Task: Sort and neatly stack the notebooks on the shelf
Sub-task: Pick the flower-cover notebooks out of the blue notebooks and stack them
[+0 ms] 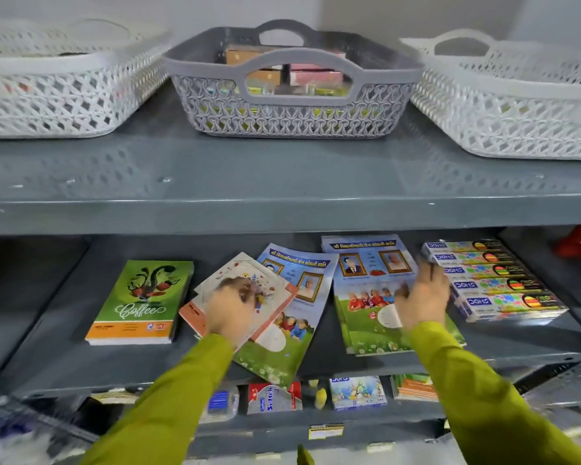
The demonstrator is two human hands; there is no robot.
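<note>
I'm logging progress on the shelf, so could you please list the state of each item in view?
Green Coffee notebook: flat, alone, square to the shelf.
Loose notebooks: skewed pile under the left hand.
Blue notebooks: flat stack, right hand over them.
Pencil boxes: stacked neatly.
Grey basket: holds boxes.

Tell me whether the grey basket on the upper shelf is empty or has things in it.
It has things in it. Through the handle opening and lattice wall of the grey basket, orange, pink and yellow-green packets show inside; what they are is too blurred to tell.

Bright, even light; motion-blurred edges (wide-angle bowing)
</note>
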